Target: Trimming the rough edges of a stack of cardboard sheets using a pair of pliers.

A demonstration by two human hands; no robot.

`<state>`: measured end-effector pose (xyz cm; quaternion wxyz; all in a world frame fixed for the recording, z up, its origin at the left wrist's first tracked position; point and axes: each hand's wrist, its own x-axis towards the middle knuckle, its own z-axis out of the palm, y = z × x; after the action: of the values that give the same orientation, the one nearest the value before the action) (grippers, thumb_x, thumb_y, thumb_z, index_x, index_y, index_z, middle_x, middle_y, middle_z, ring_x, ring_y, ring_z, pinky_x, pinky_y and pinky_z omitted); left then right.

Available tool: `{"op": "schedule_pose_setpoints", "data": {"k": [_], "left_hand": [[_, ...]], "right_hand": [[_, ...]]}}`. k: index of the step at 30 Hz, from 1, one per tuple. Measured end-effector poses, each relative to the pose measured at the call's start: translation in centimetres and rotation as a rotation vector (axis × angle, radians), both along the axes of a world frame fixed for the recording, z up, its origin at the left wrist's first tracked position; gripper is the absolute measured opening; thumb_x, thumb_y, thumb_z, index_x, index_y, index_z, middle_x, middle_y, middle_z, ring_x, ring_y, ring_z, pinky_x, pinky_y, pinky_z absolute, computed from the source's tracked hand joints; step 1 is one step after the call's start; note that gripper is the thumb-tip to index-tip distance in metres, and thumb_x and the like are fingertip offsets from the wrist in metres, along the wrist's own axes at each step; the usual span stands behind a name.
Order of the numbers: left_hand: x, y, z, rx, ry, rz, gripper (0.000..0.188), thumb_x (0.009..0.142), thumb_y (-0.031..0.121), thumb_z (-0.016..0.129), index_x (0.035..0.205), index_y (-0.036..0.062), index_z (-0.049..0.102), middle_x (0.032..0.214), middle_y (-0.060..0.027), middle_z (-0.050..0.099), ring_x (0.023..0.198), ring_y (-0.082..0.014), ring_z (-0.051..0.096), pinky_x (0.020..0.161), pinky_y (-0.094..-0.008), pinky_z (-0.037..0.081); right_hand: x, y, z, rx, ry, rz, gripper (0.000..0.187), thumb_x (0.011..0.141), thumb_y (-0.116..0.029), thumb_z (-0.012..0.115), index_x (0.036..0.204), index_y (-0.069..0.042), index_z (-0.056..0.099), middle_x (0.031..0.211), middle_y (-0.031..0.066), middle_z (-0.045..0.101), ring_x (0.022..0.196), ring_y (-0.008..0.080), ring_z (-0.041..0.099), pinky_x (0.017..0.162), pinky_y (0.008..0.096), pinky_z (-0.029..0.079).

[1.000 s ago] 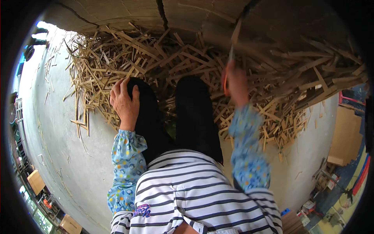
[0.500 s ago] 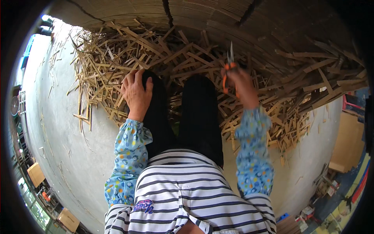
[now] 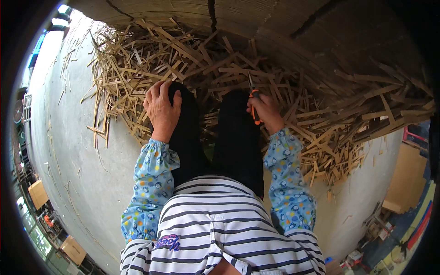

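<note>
My left hand [image 3: 163, 110] lies open over my left knee, its fingers and thumb apart and nothing in it. In my right hand [image 3: 268, 112] is a pair of needle-nose pliers [image 3: 254, 94] with orange and black handles. Its narrow jaws point away from me and look close together. The pliers are over my right knee, beside a heap of short, flat strips [image 3: 137, 68] that look like split bamboo or wood. Nothing shows between the jaws. Some of the right-hand fingers are hidden behind the handles.
A large wooden surface with dark cracks [image 3: 247, 18] rises beyond the heap. Longer strips [image 3: 389, 91] lie along it at the right. Grey concrete floor [image 3: 73, 151] spreads to the left with scattered bits. Cardboard [image 3: 405, 178] stands at the far right, with boxes [image 3: 38, 193] at the left.
My right hand has come left and toward me with the pliers, from over the heap to my right knee. The jaws, apart before, now look closed. My left hand has stayed put.
</note>
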<state>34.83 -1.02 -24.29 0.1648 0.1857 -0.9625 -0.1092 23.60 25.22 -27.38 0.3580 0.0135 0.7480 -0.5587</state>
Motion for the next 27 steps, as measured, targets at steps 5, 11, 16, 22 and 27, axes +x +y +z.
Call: {"op": "schedule_pose_setpoints", "data": {"k": [5,11,16,22,27], "left_hand": [[0.5,-0.2,-0.1,0.020,0.008,-0.026,0.034,0.086,0.026,0.060,0.116,0.0114,0.056,0.116,-0.0074,0.054,0.112,-0.0280,0.048,0.095,-0.0396,0.034],[0.2,0.1,-0.3,-0.003,-0.031,0.006,0.035,0.087,0.028,0.060,0.118,0.0124,0.056,0.119,-0.0074,0.053,0.115,-0.0279,0.046,0.098,-0.0404,0.033],[-0.2,0.1,-0.3,0.016,-0.050,0.004,0.035,0.087,0.030,0.059,0.118,0.0139,0.055,0.120,-0.0069,0.052,0.116,-0.0280,0.045,0.098,-0.0409,0.032],[0.4,-0.7,-0.4,-0.007,-0.057,0.057,0.035,0.087,0.030,0.058,0.118,0.0138,0.056,0.120,-0.0074,0.052,0.116,-0.0286,0.045,0.096,-0.0423,0.033],[0.4,-0.8,-0.4,-0.019,-0.023,0.040,0.035,0.087,0.030,0.059,0.117,0.0128,0.057,0.120,-0.0082,0.053,0.114,-0.0295,0.047,0.094,-0.0415,0.035]], "right_hand": [[-0.6,3.2,2.7,-0.184,-0.055,-0.293,0.026,0.088,-0.021,0.054,0.101,-0.001,0.063,0.094,0.0062,0.064,0.085,0.0172,0.061,0.071,0.0318,0.049],[-6.0,9.5,3.9,-0.064,0.212,-0.618,0.025,0.088,-0.020,0.053,0.101,-0.001,0.063,0.099,0.0085,0.063,0.085,0.0167,0.060,0.073,0.0349,0.050],[-8.3,10.6,6.2,-0.167,0.304,-0.742,0.018,0.083,-0.022,0.059,0.080,-0.004,0.059,0.070,0.0013,0.055,0.054,0.0111,0.050,0.048,0.0272,0.037],[-7.9,10.4,6.0,-0.229,0.336,-0.697,0.021,0.088,-0.022,0.054,0.084,-0.002,0.056,0.074,0.0050,0.058,0.058,0.0142,0.054,0.050,0.0297,0.042],[2.9,16.7,-4.0,-0.159,-0.058,-0.652,0.035,0.095,-0.028,0.044,0.081,0.003,0.054,0.056,0.0035,0.050,0.044,0.0145,0.044,0.049,0.0281,0.042]]}}
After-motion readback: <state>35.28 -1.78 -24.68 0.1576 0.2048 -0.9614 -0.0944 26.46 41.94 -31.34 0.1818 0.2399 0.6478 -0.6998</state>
